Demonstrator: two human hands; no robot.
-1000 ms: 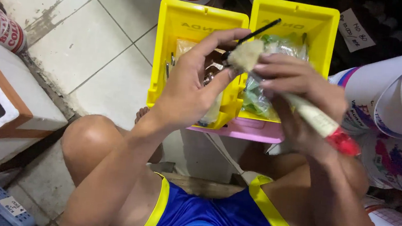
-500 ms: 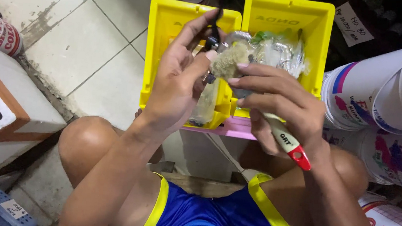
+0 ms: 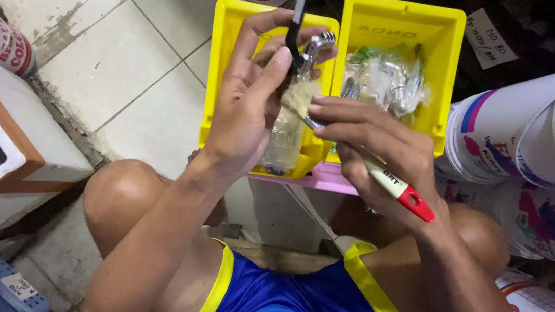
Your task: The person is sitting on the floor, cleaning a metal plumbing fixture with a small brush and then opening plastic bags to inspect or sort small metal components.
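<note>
Two hands work above two yellow bins point(image 3: 398, 25) in the head view. Left hand point(image 3: 249, 99) is closed around a small chrome fitting with a black lever point(image 3: 302, 43), held over the left bin. Right hand point(image 3: 376, 152) grips a red-tipped paintbrush point(image 3: 358, 160), its bristles touching the fitting.

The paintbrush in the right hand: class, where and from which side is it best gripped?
Grip the paintbrush on its white handle, just behind the metal band, coming from above as the right hand does. The slim handle points back toward the person, leaving the bristles free at the metal fitting.
</note>
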